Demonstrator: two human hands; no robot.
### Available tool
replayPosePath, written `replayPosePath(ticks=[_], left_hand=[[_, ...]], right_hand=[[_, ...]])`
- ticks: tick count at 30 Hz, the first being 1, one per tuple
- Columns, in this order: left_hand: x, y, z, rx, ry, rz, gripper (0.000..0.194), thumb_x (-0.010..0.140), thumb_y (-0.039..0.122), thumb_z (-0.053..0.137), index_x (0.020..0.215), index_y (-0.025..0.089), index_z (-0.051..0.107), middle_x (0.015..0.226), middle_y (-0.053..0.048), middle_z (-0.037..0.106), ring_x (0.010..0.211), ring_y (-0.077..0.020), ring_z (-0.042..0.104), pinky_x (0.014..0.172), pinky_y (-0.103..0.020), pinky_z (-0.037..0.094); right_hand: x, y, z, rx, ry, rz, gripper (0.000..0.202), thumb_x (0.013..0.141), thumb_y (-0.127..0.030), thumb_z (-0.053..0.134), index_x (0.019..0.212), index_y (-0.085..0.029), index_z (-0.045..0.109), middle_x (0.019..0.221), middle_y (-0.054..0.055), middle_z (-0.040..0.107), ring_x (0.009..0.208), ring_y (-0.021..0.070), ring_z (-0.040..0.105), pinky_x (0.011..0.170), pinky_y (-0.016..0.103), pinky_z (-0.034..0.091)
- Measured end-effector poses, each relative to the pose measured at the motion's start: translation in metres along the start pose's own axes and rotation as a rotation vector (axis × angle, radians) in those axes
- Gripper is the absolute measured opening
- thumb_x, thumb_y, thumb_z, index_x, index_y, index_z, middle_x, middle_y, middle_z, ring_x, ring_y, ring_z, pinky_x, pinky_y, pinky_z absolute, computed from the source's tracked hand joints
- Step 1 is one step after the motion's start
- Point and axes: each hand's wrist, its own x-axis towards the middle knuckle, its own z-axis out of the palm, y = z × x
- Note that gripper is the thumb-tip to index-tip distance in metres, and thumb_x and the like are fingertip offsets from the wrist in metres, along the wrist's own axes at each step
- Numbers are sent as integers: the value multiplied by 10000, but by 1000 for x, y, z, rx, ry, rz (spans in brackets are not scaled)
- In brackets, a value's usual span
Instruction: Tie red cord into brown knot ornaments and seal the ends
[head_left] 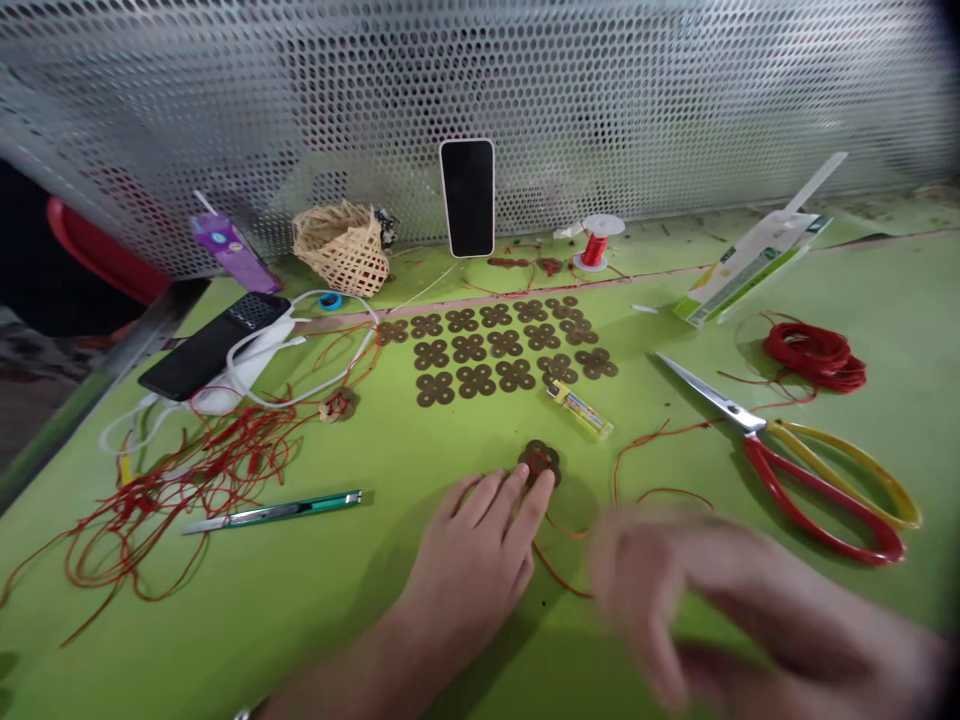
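Lighter (579, 408) before coin rows (506, 344); scissors (750, 419) right, cutter (285, 510) left; behind: basket (343, 250), standing phone (469, 200), spool (595, 248), left to right

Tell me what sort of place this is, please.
Probably a handicraft work area: clusters of brown, coin-like discs, a coil of thin red cord, and metal scissors with red and yellow handles lie on a bright green tabletop.
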Motion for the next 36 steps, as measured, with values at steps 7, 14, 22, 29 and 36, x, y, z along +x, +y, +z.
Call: replayPosePath(ticks=[7, 14, 22, 29, 36], left_hand=[[4, -5, -7, -109, -47, -23, 405, 857, 161, 437, 1260, 165, 476, 1218, -62, 589, 1048, -200, 534, 865, -358, 427], [10, -10, -12, -126, -64, -27, 373, 872, 137, 416, 1229, 178, 516, 1124, -41, 626, 960, -189, 536, 810, -347, 445], [10, -12, -7, 37, -8, 100, 348, 868, 125, 423, 1191, 143, 553, 1099, -53, 642, 955, -203, 551, 817, -349, 442], [10, -10, -3, 134, -3, 160, 346, 860, 100, 415, 1177, 118, 553, 1070, -73, 639, 955, -208, 553, 822, -342, 436], [16, -8, -9, -22, -159, 64, 427, 858, 164, 442, 1285, 152, 456, 1005, -61, 609, 983, -220, 522, 843, -364, 446]], right_hand=[[24, 55, 15, -251, -51, -88, 236, 820, -87, 419, 895, -206, 609, 880, 41, 618, 757, 155, 579, 689, 304, 461], [8, 38, 52, -460, -68, -146, 61, 785, -232, 582, 781, -172, 588, 722, 13, 598, 620, 163, 544, 570, 299, 435], [-21, 48, 43, -713, -21, -59, 173, 671, -66, 431, 658, -196, 545, 583, -1, 533, 472, 146, 505, 468, 303, 340], [-26, 45, 7, -661, -162, 16, 141, 674, -77, 466, 670, -212, 508, 606, -17, 552, 519, 150, 543, 504, 293, 380], [9, 40, 12, -582, -18, 135, 168, 865, -317, 469, 739, -205, 474, 669, -2, 537, 564, 153, 531, 490, 274, 333]])
